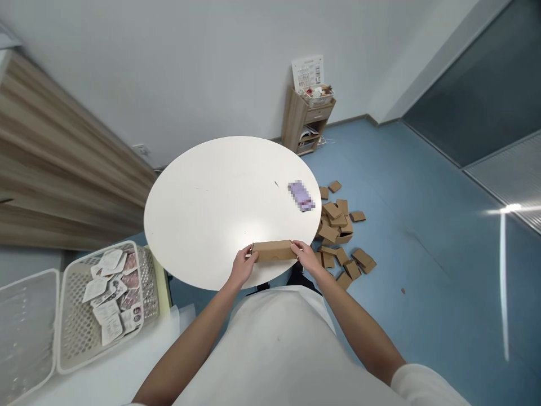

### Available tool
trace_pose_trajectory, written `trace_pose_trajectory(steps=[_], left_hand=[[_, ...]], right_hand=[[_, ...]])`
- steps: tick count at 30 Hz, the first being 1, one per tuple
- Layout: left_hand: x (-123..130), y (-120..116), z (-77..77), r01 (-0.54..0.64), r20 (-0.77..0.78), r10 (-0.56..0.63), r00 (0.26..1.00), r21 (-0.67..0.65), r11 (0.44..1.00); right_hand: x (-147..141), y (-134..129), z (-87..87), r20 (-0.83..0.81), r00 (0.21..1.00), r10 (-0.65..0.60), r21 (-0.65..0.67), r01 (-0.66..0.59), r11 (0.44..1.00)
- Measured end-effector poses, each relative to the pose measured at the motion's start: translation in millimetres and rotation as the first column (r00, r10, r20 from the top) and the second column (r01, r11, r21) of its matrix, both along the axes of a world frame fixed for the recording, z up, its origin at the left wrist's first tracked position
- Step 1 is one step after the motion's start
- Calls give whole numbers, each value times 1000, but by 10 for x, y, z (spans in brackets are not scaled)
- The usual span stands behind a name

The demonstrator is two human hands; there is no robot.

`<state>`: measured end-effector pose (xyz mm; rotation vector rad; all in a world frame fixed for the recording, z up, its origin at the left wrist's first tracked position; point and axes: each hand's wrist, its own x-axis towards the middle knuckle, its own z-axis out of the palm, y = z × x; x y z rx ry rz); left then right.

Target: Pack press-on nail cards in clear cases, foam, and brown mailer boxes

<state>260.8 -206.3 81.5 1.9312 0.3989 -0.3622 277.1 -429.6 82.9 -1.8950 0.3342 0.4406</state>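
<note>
A brown cardboard box (274, 251), long and narrow, lies over the near edge of the round white table (211, 197). My left hand (244, 264) grips its left end, the thumb on the near side. At the other end my right hand (306, 256) holds it, thumb and fingers closed round the corner. The box looks shut; what it holds inside, if anything, cannot be seen. Farther back on the table, to the right, lies a purple item (301, 195), pixelated beyond recognition. A small dark sliver (276, 183) lies left of it.
Several cardboard boxes (338, 220) are heaped on the blue floor right of the table. At left, a white plastic basket (141, 282) holds several packets, beside a clear bin (29, 327). A small wooden cabinet (293, 121) stands by the wall. A wood-grain panel (63, 152) rises at left.
</note>
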Motion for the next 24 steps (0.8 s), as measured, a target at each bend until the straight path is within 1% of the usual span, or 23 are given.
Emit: trace_pose_trajectory(steps=[3, 7, 10, 14, 19, 22, 24], left_hand=[[99, -286, 80, 82, 18, -81, 997, -41, 996], [247, -767, 134, 207, 44, -203, 978, -85, 975], [362, -1179, 118, 290, 71, -287, 955, -45, 956], [550, -1821, 37, 394, 109, -397, 911, 47, 918], [918, -2770, -146, 505, 60, -503, 862, -21, 863], [1167, -3330, -252, 551, 45, -550, 834, -33, 834], [1327, -3669, -285, 586, 51, -584, 810, -26, 810]], right_hand=[[-85, -263, -1, 37, 990, -133, 25, 132, 991], [-170, -667, -8, 91, 947, -307, 35, 305, 952], [-187, -1025, -25, 132, 909, -395, -3, 399, 917], [-157, -1611, -107, 146, 873, -466, -99, 481, 871], [-54, -2391, -253, 144, 845, -516, -239, 535, 810], [60, -2824, -301, 130, 828, -545, -310, 556, 771], [164, -3100, -306, 156, 840, -520, -314, 542, 780]])
